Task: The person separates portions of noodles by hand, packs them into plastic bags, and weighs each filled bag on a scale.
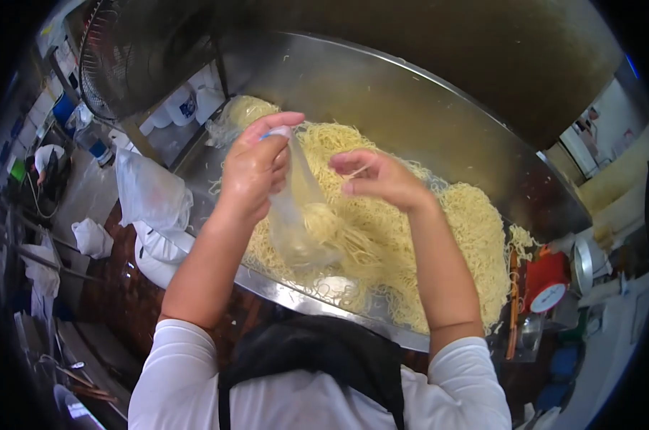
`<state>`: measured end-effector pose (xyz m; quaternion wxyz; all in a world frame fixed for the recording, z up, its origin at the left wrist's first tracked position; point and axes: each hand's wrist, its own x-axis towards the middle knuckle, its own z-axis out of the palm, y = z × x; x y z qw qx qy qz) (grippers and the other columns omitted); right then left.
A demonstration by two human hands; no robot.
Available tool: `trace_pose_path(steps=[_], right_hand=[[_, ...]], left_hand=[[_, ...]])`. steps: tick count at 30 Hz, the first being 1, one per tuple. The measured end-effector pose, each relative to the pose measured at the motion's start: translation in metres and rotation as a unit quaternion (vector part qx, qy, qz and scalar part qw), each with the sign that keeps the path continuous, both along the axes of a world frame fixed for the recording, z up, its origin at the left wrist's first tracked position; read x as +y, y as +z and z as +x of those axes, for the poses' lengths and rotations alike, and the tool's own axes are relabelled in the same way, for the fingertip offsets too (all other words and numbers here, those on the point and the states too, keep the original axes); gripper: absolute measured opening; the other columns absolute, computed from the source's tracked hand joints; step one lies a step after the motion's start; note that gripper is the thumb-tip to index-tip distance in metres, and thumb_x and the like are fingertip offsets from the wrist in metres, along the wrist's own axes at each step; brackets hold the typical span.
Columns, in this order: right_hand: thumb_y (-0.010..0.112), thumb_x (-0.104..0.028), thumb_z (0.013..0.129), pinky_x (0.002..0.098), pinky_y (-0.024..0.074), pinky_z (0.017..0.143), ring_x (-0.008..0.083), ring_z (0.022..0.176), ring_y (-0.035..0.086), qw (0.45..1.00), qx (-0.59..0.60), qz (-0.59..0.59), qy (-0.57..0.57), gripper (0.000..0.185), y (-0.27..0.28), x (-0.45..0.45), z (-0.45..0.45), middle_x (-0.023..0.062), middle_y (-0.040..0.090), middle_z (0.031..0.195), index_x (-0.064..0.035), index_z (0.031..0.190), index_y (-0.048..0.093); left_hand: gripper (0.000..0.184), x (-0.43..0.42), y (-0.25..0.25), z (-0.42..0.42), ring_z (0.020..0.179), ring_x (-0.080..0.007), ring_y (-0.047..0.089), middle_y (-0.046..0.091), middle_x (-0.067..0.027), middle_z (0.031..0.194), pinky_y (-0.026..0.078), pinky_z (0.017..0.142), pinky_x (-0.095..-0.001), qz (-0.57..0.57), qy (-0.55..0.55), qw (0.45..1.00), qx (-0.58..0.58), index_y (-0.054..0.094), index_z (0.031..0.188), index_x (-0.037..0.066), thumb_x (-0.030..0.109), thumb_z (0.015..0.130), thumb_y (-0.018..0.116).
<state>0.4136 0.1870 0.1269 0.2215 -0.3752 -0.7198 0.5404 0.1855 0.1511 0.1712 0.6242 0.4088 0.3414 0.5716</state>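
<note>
My left hand is closed around the gathered mouth of a clear plastic bag, which hangs down over the noodles. A clump of noodles shows at the bag's side, its lower strands blurred; whether it is inside the bag I cannot tell. To the right, my right hand hovers above the heap with fingers curled but apart from the thumb, a thin strand seeming to cross the gap. A large heap of pale yellow noodles covers much of the metal tray.
A filled plastic bag lies at the tray's far left corner. Other plastic bags hang at the left edge. A red scale stands at right beside wooden sticks. A fan is upper left; another person is far left.
</note>
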Motion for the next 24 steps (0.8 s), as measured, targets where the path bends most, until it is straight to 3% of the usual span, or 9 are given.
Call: trace_pose_path(steps=[4, 6, 9, 11, 13, 16, 19, 21, 24], right_hand=[[0.080, -0.027, 0.066, 0.0391, 0.0412, 0.097, 0.0277, 0.101, 0.062, 0.955, -0.277, 0.050, 0.091, 0.048, -0.089, -0.053, -0.010, 0.0138, 0.066, 0.108, -0.0061, 0.106, 0.064], [0.079, -0.023, 0.065, 0.0386, 0.0468, 0.083, 0.0268, 0.085, 0.065, 0.921, -0.348, 0.172, -0.024, 0.038, -0.146, -0.072, 0.014, 0.0130, 0.068, 0.089, -0.0062, 0.096, 0.066], [0.077, -0.024, 0.064, 0.0358, 0.0496, 0.073, 0.0277, 0.073, 0.063, 0.939, -0.264, 0.058, -0.212, 0.030, -0.130, -0.081, 0.046, 0.0117, 0.065, 0.079, -0.0096, 0.088, 0.066], [0.074, -0.021, 0.064, 0.0351, 0.0492, 0.066, 0.0280, 0.068, 0.062, 0.951, -0.182, 0.116, -0.222, 0.023, -0.106, -0.072, 0.043, 0.0119, 0.064, 0.075, -0.0088, 0.082, 0.065], [0.072, -0.019, 0.063, 0.0350, 0.0492, 0.063, 0.0286, 0.066, 0.062, 0.953, -0.133, 0.183, -0.203, 0.021, -0.064, -0.063, 0.030, 0.0126, 0.064, 0.073, -0.0081, 0.079, 0.065], [0.070, -0.021, 0.058, 0.0358, 0.0496, 0.064, 0.0302, 0.067, 0.063, 0.954, -0.158, 0.215, -0.135, 0.026, -0.022, -0.053, -0.018, 0.0139, 0.063, 0.072, -0.0079, 0.080, 0.065], [0.072, -0.015, 0.060, 0.0305, 0.0473, 0.062, 0.0187, 0.062, 0.058, 0.971, -0.091, 0.201, -0.087, 0.020, -0.002, -0.056, -0.057, 0.0089, 0.059, 0.066, -0.0054, 0.075, 0.062], [0.070, -0.013, 0.060, 0.0304, 0.0476, 0.063, 0.0183, 0.065, 0.059, 0.968, -0.109, 0.220, -0.060, 0.020, 0.002, -0.057, -0.064, 0.0081, 0.059, 0.068, -0.0046, 0.075, 0.061], [0.065, -0.009, 0.060, 0.0304, 0.0475, 0.072, 0.0171, 0.078, 0.059, 0.986, 0.065, 0.146, -0.049, 0.022, -0.017, -0.044, -0.055, 0.0085, 0.061, 0.082, -0.0025, 0.080, 0.060]], left_hand=[[0.029, -0.028, 0.014, -0.041, 0.041, 0.0000, 0.025, 0.034, 0.0098, 0.057, 0.018, 0.035, -0.0179, 0.028, 0.076, 0.997, -0.009, 0.055, 0.118, 0.005, 0.009, 0.090, 0.047], [0.030, -0.028, 0.010, -0.071, 0.041, -0.0001, 0.024, 0.032, 0.0088, 0.056, 0.019, 0.034, -0.0170, 0.037, 0.145, 0.986, -0.080, 0.053, 0.118, 0.003, 0.007, 0.090, 0.044], [0.031, -0.020, -0.036, -0.120, 0.041, -0.0010, 0.025, 0.033, 0.0081, 0.057, 0.020, 0.034, -0.0176, 0.027, 0.128, 0.982, -0.137, 0.052, 0.119, 0.002, 0.012, 0.090, 0.045], [0.035, -0.018, -0.071, -0.130, 0.040, -0.0012, 0.027, 0.035, 0.0077, 0.057, 0.021, 0.033, -0.0180, 0.023, 0.081, 0.987, -0.136, 0.052, 0.122, 0.002, 0.016, 0.090, 0.046], [0.047, -0.021, -0.092, -0.102, 0.042, -0.0002, 0.030, 0.037, 0.0078, 0.056, 0.023, 0.035, -0.0179, 0.046, 0.008, 0.999, 0.020, 0.049, 0.128, 0.002, 0.019, 0.085, 0.059], [0.067, -0.026, -0.123, -0.028, 0.071, -0.0071, 0.054, 0.057, 0.0006, 0.080, 0.045, 0.058, -0.0217, 0.147, -0.121, 0.946, 0.261, 0.049, 0.130, 0.005, 0.019, 0.071, 0.079], [0.066, -0.017, -0.153, 0.020, 0.102, -0.0160, 0.057, 0.060, -0.0051, 0.110, 0.049, 0.086, -0.0314, 0.178, -0.209, 0.928, 0.251, 0.053, 0.122, 0.007, 0.019, 0.066, 0.086], [0.065, -0.015, -0.160, 0.035, 0.102, -0.0158, 0.057, 0.060, -0.0054, 0.109, 0.049, 0.087, -0.0325, 0.121, -0.244, 0.945, 0.179, 0.054, 0.120, 0.007, 0.019, 0.065, 0.086], [0.064, -0.028, -0.165, 0.043, 0.106, -0.0179, 0.056, 0.060, -0.0076, 0.111, 0.048, 0.091, -0.0333, -0.003, -0.234, 0.969, 0.085, 0.053, 0.121, 0.005, 0.016, 0.066, 0.084]])
